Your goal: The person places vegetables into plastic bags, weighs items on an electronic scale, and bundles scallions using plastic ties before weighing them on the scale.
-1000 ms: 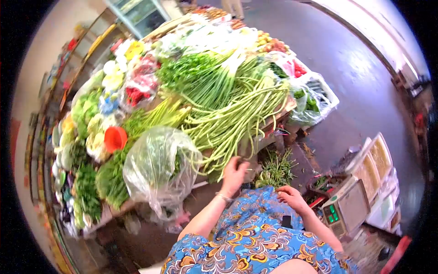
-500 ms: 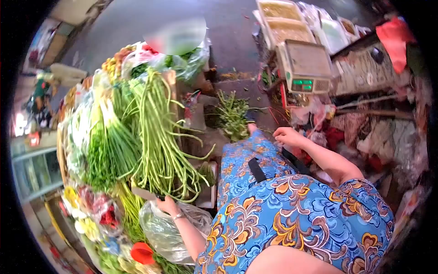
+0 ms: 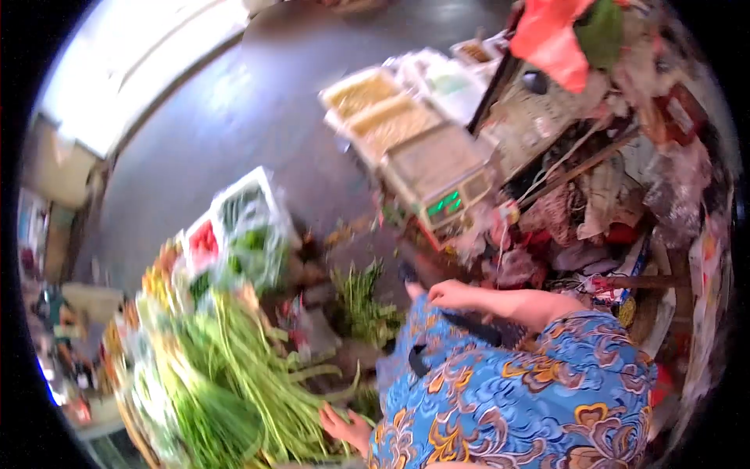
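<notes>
My left hand (image 3: pixel 346 426) is low in the view beside the long green beans (image 3: pixel 258 367). Its fingers are apart and no knife shows in it; blur hides whether it touches the bean tips. Left of the beans lies a bunch of green onions (image 3: pixel 195 399). My right hand (image 3: pixel 453 295) hovers over my lap, fingers curled in, with nothing seen in it. A dark strap (image 3: pixel 476 328) lies under that forearm. On the floor ahead of my knees is a heap of leafy green stems (image 3: pixel 363 301).
A scale (image 3: pixel 437 168) with a lit green display stands ahead, with white trays (image 3: pixel 391 117) of pale food behind it. Plastic bags and cloths (image 3: pixel 562 211) are piled to the right. Bagged vegetables in a white box (image 3: pixel 254 219) sit beyond the beans.
The view has swung, shifting the scale left and the vegetables downward. The knife that was in my left hand is out of sight, and that hand is now by the bean tips.
</notes>
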A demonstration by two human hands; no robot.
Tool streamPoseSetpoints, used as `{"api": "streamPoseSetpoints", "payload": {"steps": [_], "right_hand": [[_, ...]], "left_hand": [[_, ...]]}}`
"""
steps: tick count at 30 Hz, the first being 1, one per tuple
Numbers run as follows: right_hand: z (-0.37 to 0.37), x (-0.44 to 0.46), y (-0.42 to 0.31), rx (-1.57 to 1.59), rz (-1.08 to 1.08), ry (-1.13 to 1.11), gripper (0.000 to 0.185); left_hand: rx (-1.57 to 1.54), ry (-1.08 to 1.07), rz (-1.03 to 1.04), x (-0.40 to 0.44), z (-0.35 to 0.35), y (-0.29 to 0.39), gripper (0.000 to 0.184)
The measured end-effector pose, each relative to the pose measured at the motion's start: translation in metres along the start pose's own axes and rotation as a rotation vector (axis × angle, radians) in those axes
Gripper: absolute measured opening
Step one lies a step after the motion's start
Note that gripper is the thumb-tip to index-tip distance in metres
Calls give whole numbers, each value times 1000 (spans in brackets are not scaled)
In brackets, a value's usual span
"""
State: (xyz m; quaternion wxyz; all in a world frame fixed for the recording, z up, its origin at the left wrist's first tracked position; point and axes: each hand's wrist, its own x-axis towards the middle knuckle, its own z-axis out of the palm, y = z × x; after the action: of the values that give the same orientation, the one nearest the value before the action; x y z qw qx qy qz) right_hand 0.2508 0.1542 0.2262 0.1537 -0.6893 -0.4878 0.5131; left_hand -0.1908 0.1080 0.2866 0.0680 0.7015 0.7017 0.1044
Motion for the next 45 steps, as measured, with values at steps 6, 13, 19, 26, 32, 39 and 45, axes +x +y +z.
{"api": "streamPoseSetpoints", "payload": {"steps": [6,13,19,26,32,39,45], "right_hand": [[-174,50,-50,223,-14,575,18],[-405,-18,-110,92,-479,1464,16],[-537,-58,-85,-988,-89,1766,51],[-599,-66,-15,-749,-14,1744,45],[-616,-56,0,-767,-127,1574,39],[-604,-50,-7,-606,-102,1535,29],[-534,-3,-19,-103,-282,1431,22]], "left_hand": [[-530,-308,12,81,108,36,47],[-804,-465,-8,190,90,152,38],[-822,-477,46,231,62,223,36],[-712,-490,50,284,59,207,35],[-753,-592,44,377,91,193,34],[-712,-732,15,531,54,225,36],[-748,-587,227,612,91,272,33]]}}
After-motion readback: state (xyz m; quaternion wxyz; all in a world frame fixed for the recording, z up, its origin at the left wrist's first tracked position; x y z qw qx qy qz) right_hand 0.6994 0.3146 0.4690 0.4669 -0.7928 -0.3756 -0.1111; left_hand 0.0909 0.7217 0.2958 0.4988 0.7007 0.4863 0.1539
